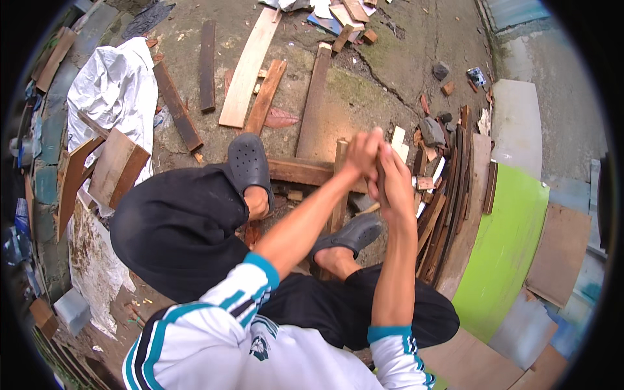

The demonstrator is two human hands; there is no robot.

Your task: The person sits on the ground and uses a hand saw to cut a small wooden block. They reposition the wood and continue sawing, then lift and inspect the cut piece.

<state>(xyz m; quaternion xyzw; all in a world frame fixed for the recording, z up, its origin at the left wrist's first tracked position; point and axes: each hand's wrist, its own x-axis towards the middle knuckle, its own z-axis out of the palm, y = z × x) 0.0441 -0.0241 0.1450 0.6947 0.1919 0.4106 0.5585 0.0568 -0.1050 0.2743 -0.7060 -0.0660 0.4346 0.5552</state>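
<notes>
In front of my knees, my left hand (364,155) and my right hand (395,179) come together, both closed and slightly blurred. A narrow dark brown piece (381,181), perhaps wood or a handle, shows between them along my right palm. My right fingers wrap around it; what my left fingers grip is hidden. Just below and left of the hands, a light wooden stick (340,185) slants down between my feet. It crosses a reddish-brown wooden beam (302,171) that lies between my dark clogs (248,161). Whether the stick touches my left hand I cannot tell.
Loose planks (252,65) lie ahead on the cracked concrete. To the right are a pile of thin wood strips (455,195) and a lime-green board (504,240). On the left lies a white sack (114,78) with wooden blocks (117,169) beside it.
</notes>
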